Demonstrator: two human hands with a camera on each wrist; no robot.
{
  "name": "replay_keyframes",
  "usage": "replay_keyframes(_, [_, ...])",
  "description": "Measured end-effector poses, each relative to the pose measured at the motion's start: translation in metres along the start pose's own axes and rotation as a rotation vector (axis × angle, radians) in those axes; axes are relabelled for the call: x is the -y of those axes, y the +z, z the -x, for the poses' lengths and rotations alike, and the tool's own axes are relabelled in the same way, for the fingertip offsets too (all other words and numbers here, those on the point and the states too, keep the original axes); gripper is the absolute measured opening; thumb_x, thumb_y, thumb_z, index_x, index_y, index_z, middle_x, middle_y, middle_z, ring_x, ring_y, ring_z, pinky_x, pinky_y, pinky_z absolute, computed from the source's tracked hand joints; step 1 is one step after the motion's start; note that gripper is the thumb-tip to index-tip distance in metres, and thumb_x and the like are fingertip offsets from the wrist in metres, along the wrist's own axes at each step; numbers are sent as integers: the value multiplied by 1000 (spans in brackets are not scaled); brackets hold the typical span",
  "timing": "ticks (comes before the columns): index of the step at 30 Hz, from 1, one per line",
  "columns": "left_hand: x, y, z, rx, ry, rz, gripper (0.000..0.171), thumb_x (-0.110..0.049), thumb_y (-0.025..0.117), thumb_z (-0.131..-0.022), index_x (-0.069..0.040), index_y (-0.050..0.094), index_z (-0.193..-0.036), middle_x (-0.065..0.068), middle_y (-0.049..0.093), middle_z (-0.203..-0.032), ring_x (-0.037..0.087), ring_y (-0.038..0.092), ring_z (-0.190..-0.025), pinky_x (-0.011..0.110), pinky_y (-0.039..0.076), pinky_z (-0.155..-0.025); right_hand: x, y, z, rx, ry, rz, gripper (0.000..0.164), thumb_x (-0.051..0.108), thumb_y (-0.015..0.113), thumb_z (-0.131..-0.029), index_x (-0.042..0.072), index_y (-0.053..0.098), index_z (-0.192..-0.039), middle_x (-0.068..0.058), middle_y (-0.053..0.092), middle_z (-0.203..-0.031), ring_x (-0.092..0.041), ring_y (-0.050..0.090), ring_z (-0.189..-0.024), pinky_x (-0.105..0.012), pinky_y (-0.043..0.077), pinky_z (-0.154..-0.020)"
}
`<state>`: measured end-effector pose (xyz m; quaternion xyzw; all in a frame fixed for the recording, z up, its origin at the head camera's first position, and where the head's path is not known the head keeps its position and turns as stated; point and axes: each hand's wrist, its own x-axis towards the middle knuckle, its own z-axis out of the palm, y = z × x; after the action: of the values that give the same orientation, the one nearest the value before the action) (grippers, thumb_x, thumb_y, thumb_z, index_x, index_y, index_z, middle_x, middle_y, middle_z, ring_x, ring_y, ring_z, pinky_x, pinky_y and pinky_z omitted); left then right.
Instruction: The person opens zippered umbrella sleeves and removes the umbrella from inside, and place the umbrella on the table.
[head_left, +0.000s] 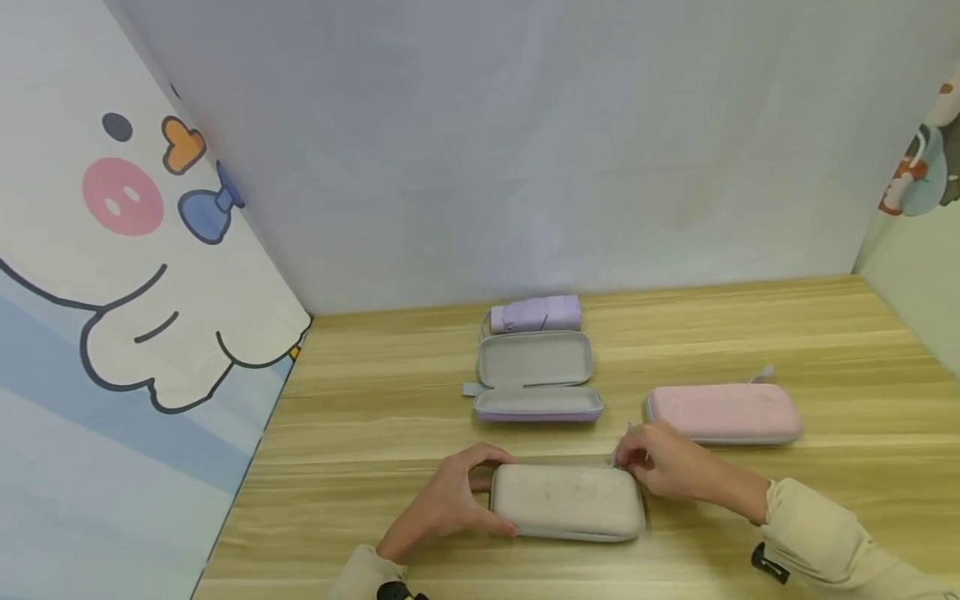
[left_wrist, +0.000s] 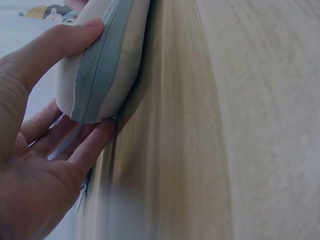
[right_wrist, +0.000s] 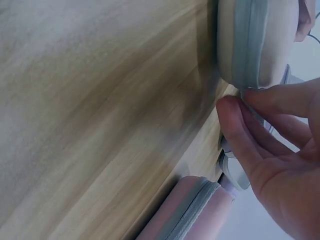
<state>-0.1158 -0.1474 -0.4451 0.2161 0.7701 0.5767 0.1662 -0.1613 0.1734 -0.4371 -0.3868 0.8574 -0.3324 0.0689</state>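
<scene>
A cream zippered case (head_left: pixel 566 502) lies flat near the front of the table, its lid down. My left hand (head_left: pixel 453 498) holds its left end, thumb on the front side and fingers behind. In the left wrist view the thumb presses on the grey zipper band (left_wrist: pixel 100 65), whose teeth are together along that end. At the case's back right corner, my right hand (head_left: pixel 667 462) pinches the zipper's pull between thumb and forefinger. The right wrist view shows those fingers (right_wrist: pixel 232 112) right at the case's end; most of the pull is hidden in the pinch.
Behind the cream case, a lilac case (head_left: pixel 536 358) stands open with a grey lining. A folded lilac umbrella (head_left: pixel 536 315) lies just beyond it. A pink zippered case (head_left: pixel 727 412) rests to the right, close behind my right hand. A pale curtain (head_left: pixel 525 150) hangs at the table's back edge.
</scene>
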Motion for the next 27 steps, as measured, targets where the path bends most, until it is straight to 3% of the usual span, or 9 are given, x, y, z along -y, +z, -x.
replay_keyframes(5, [-1,-2,0,-11,-10,-7,66,-3,88,-62,0,57,-119,12,54,-121,34,52,-114,32,49,-88,-1,-2,1,32,-1,-65,32,-16,56,-71,7,71,-87,3,68,-80,-7,61,-72,-24,52,-59])
replay_keyframes(14, [-2,-3,-2,-16,-34,-35,64,-6,88,-62,-2,58,-119,11,54,-122,32,52,-114,31,49,-88,-8,2,0,-33,-76,-144,30,-14,60,-70,13,69,-79,8,65,-73,-2,59,-64,-23,51,-55])
replay_keyframes(22, [25,-3,-6,-24,-44,-43,67,-9,90,-60,-12,59,-120,3,54,-124,26,52,-115,30,49,-88,-9,1,-2,11,-87,-127,29,-11,57,-66,17,61,-74,12,58,-66,1,54,-58,-20,48,-50])
replay_keyframes(27, [30,-4,-7,-19,-36,-43,66,-15,91,-61,-16,59,-119,1,54,-123,23,52,-115,29,49,-88,-9,0,0,41,-63,-123,26,-8,58,-65,18,60,-71,13,58,-65,1,56,-58,-20,49,-51])
